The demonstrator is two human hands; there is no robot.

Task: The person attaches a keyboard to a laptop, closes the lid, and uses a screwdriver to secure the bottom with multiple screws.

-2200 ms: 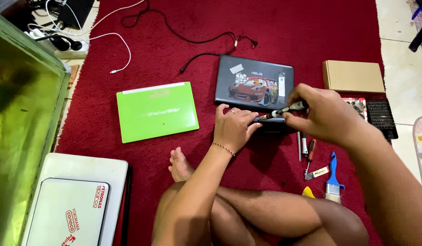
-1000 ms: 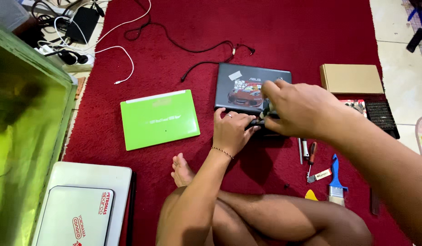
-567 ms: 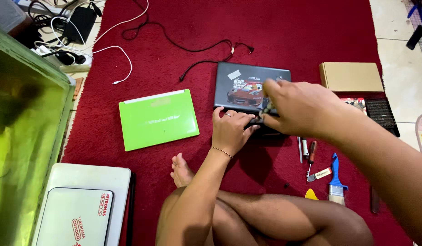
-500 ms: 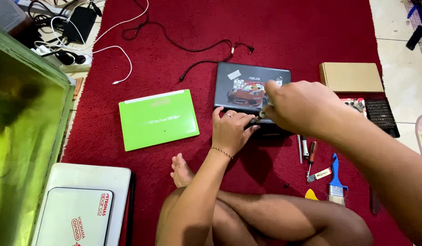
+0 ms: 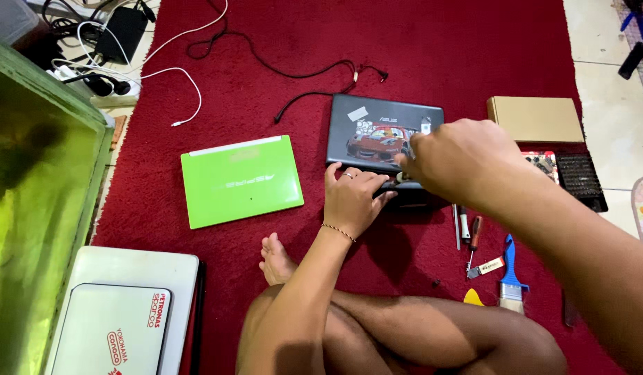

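On the red carpet point(image 5: 418, 62) a dark laptop point(image 5: 377, 132) lies just ahead of crossed legs. Left hand point(image 5: 352, 198) rests flat on its near edge, fingers spread, holding nothing. Right hand point(image 5: 457, 163) is closed over the same edge; what its grip holds I cannot tell. Screwdrivers point(image 5: 472, 239) and a blue brush point(image 5: 510, 274) crowd the right side, a green laptop point(image 5: 241, 180) lies left, with bare carpet between.

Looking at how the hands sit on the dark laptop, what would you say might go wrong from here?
The left hand only presses the dark laptop at its near edge, so it may slide on the red carpet while the right hand works there. A small dark bit already lies loose on the carpet; such parts could get lost in the pile.
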